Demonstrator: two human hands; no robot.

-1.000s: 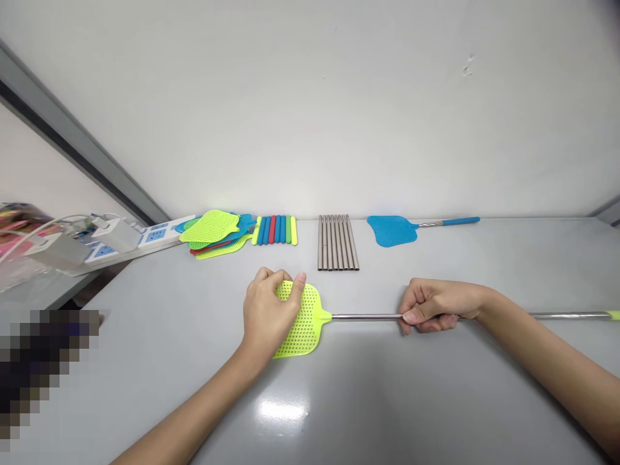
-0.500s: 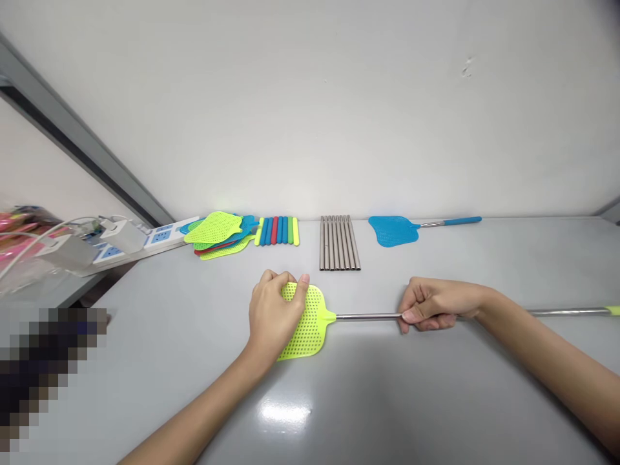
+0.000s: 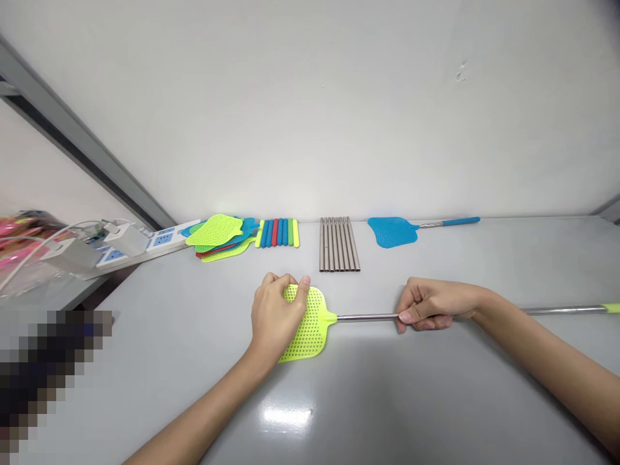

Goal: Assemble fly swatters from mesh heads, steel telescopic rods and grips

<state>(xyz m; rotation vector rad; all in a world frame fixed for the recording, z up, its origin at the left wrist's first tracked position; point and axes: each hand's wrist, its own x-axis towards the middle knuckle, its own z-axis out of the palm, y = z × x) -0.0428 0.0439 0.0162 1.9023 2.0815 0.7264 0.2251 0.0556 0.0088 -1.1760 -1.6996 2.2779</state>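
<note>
A yellow-green fly swatter (image 3: 314,326) with a drawn-out metal rod lies across the front of the table, its rod running right to a yellow-green handle end at the picture's edge. My left hand (image 3: 277,318) grips the perforated head, thumb on top, and covers its left part. Further right, my right hand (image 3: 423,307) is closed round the rod, thumb pressed on it and fingers curled. Behind the hands, a row of metal tubes (image 3: 339,244) lies side by side. A finished-looking blue swatter (image 3: 393,231) lies at the back right, its head pointing left.
At the back left lies a pile of swatter heads (image 3: 216,234) in several colours, beside a row of coloured handles (image 3: 279,234). A power strip (image 3: 165,239) with plugged-in chargers runs along the left edge. Wall (image 3: 329,129) closes off the table's back.
Both hands keep their grips on the swatter. The right hand appears very slightly further left; the whole view has shifted a little. The other things lie where they were.
</note>
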